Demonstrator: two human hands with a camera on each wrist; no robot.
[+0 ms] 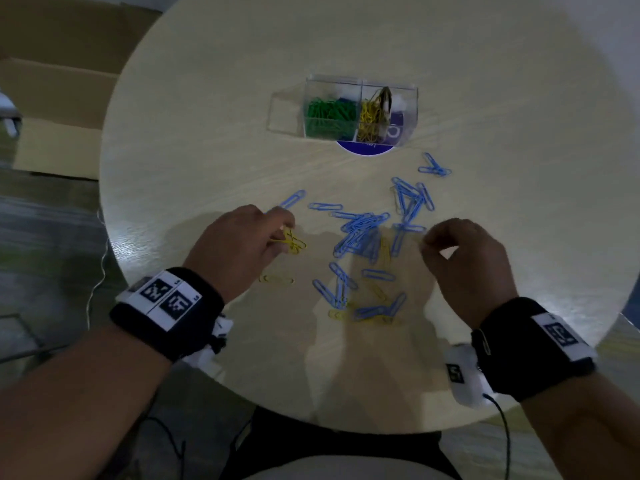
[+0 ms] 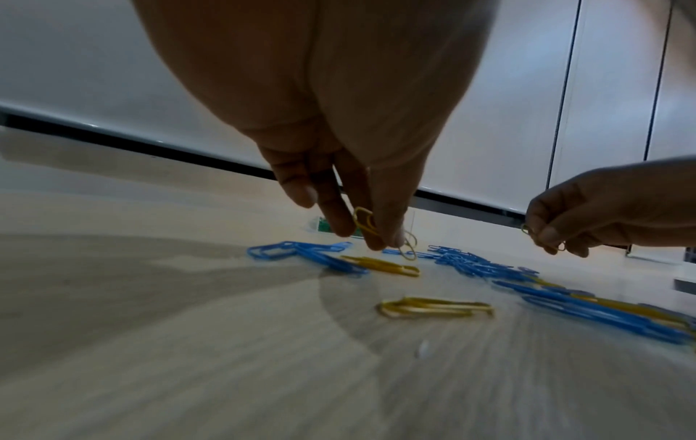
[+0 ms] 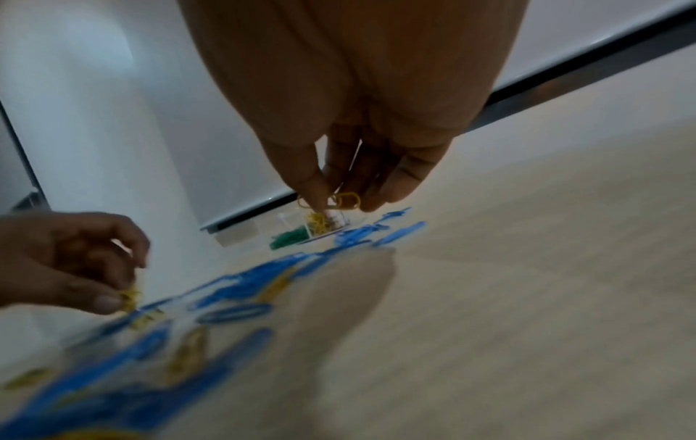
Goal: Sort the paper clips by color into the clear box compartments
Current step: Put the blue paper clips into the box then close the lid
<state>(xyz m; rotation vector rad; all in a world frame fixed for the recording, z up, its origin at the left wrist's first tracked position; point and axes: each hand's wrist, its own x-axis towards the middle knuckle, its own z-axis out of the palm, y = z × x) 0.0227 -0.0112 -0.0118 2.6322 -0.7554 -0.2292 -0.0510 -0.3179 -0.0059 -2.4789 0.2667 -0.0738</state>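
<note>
Now yellow clips (image 1: 292,241) between left fingers (image 2: 378,220)

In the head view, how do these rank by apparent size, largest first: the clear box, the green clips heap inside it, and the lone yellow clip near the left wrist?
1. clear box
2. green clips heap
3. lone yellow clip, though it lies nearer the camera.

Bare forearms, no sleeves. A wide black band (image 1: 166,311) wraps the left wrist, carrying a white strip printed with two black square code markers. The right wrist has a matching black band (image 1: 533,348) with its own white marker strip. A small white unit (image 1: 465,375) hangs under it, thin black cable (image 1: 506,441) trailing down. Dark clothing at the lap.
</note>
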